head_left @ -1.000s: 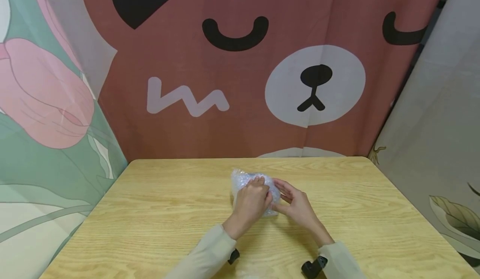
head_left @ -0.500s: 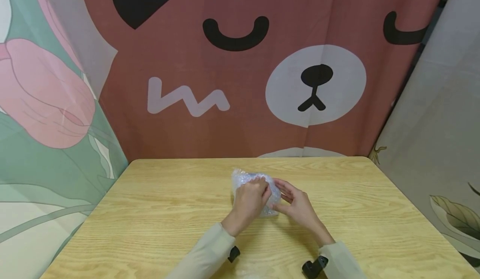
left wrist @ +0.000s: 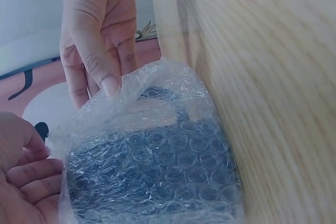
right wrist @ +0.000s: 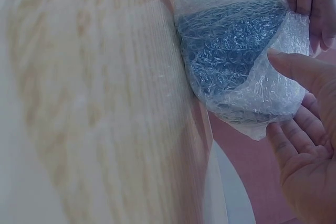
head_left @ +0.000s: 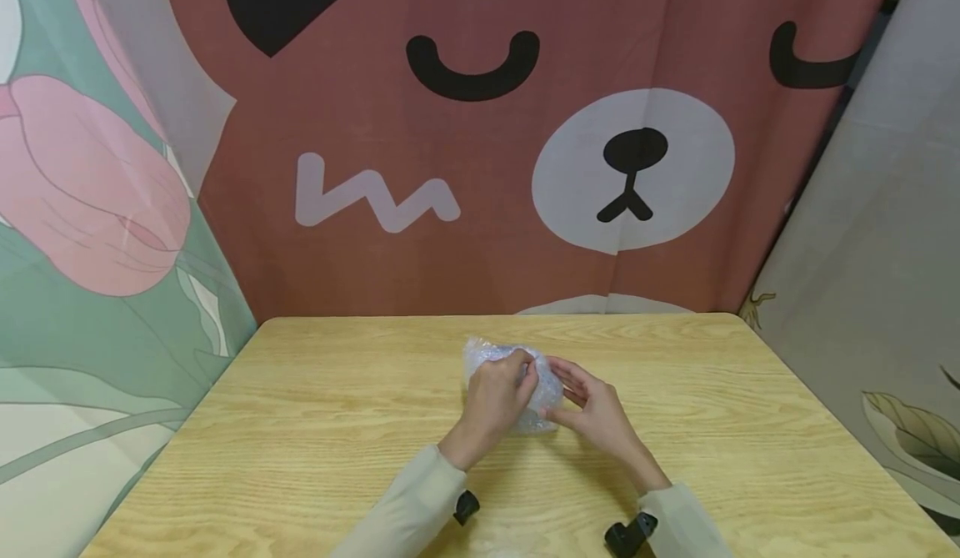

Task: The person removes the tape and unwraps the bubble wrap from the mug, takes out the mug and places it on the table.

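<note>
A dark bluish object wrapped in clear bubble wrap (head_left: 543, 399) rests on the wooden table, toward its far side; the wrap hides what kind of object it is. My left hand (head_left: 491, 399) is over the top of the package, thumb and fingers pinching an edge of the bubble wrap (left wrist: 152, 161). On the package's right side is my right hand (head_left: 596, 416). In the right wrist view its thumb (right wrist: 294, 66) lies on a loose flap of the bubble wrap (right wrist: 236, 51), with the other fingers behind, so the hand holds that side.
The light wooden table (head_left: 337, 424) spreads around the package. A curtain with a bear print (head_left: 480, 274) hangs right behind its far edge. Dark wrist cameras (head_left: 630, 533) sit at both sleeve cuffs.
My left hand has shifted slightly left and back toward me, its fingers drawn closer together at the wrap's edge. My right hand and the package stay almost where they were.
</note>
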Available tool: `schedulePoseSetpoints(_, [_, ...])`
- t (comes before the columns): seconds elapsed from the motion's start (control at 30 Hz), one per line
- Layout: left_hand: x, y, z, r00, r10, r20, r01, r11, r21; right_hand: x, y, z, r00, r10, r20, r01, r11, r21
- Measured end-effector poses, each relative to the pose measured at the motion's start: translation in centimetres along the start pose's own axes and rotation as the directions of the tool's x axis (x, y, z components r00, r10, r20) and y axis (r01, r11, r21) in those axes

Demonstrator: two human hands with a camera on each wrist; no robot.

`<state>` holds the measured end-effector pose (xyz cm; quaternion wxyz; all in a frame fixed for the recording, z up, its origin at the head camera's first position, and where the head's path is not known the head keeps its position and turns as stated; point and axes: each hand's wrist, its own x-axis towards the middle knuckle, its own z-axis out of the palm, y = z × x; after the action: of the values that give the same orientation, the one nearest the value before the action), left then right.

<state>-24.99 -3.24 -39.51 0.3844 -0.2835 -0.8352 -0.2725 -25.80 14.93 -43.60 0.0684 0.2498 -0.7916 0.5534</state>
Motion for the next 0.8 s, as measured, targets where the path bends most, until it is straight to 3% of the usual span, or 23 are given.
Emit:
schedulePoseSetpoints(0.33, [0.0,-0.1,-0.2,0.997,-0.014,-0.069,0.009,0.997,-0.071,0.0,0.1,0.0,1.000,0.010,-0.002,-0.010,1.000,-0.018])
schedulePoseSetpoints(0.53, [0.1,-0.1,-0.4,0.994,-0.058,-0.094,0.045,0.990,-0.133,0.0,0.2,0.0,1.000,0.008,0.000,-0.008,1.000,-0.017])
schedulePoseSetpoints(0.7, [0.2,-0.2,-0.7,0.987,-0.125,-0.097,0.101,0.971,-0.217,0.0,0.2,0.0,1.000,0.006,-0.002,-0.006,1.000,-0.015])
schedulePoseSetpoints(0.8, [0.2,-0.1,-1.1,0.978,-0.190,-0.083,0.157,0.941,-0.301,0.0,0.2,0.1,1.000,0.004,-0.003,-0.004,1.000,-0.009])
